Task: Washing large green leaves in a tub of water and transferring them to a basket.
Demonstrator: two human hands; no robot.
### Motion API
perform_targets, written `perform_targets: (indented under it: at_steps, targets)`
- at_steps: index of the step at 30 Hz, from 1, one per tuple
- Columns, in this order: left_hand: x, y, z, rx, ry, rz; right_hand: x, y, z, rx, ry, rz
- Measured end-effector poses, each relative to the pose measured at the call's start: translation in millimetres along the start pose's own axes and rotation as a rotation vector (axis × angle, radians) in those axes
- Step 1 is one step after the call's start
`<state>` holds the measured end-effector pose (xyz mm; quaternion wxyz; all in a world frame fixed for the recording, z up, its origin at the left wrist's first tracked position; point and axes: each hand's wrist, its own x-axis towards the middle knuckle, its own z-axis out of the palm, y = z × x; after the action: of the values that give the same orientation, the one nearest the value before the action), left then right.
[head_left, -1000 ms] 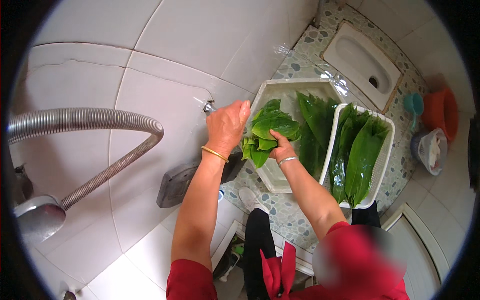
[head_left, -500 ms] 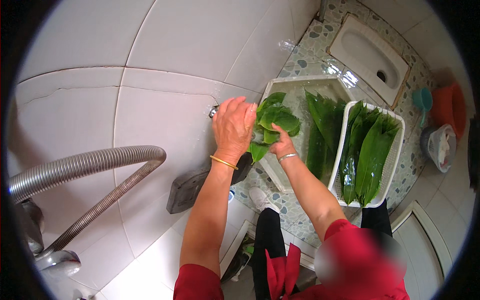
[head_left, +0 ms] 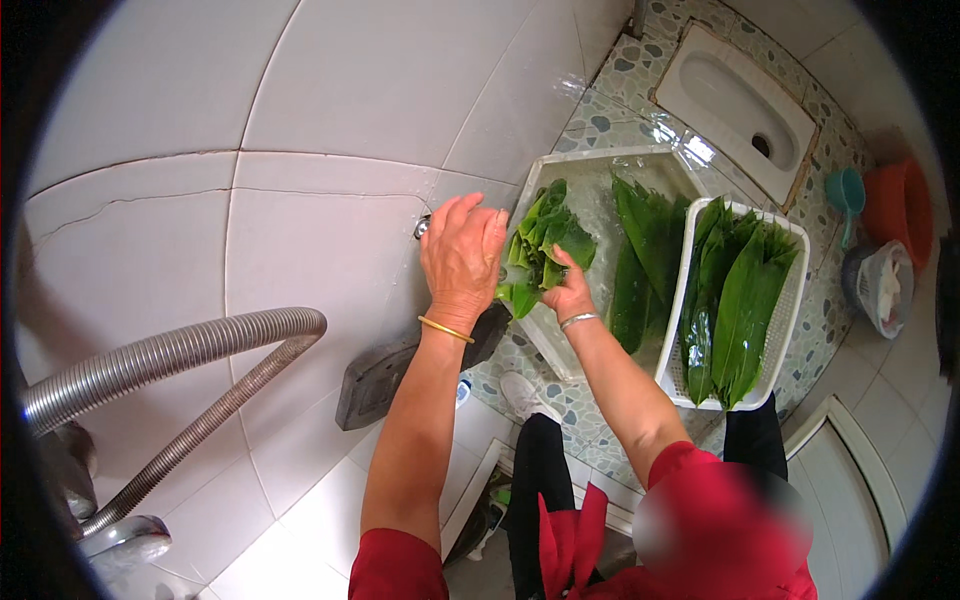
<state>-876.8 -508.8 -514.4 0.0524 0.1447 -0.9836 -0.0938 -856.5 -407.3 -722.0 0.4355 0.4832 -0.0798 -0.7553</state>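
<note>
Head view: right hand [head_left: 568, 290] is pinching a leaf bundle [head_left: 545, 230] above the tray [head_left: 610, 153], presumably for drainage; left hand [head_left: 460, 265] is hanging, fingers [head_left: 458, 213] half-open, grip hidden.

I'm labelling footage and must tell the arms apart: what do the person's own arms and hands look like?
Both hands are ungloved. The left hand has a thin gold-coloured bangle at the wrist; the right hand has a silver-coloured band. Red sleeves end well above both wrists.

Wide downward view from head height
</note>
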Motion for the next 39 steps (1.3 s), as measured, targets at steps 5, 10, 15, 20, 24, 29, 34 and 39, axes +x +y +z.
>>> perform_targets:
  at_steps: [5,10,15,20,24,29,34,39]
  targets:
    - [0,-1,-2,0.017,0.002,0.001,-5,9,-3,-0.04,0.015,-0.011]
    - [1,-5,-1,0.025,0.0,0.014,-3,21,-10,-0.071,0.125,0.027]
    - [2,-1,3,0.016,0.015,0.021,8,11,-16,-0.082,0.061,0.092]
    - [5,3,5,0.006,0.031,0.008,15,5,-9,-0.095,0.023,0.079]
    - [3,-4,3,0.01,0.036,0.011,4,21,4,-0.213,0.185,0.026]
    - [4,1,6,-0.005,0.036,0.016,8,14,-13,-0.295,0.16,-0.006]
    - [4,6,8,-0.021,0.048,0.017,17,-14,-8,-0.164,0.062,0.099]
    - [1,2,7,-0.017,0.04,-0.007,20,-7,4,-0.146,0.066,0.036]
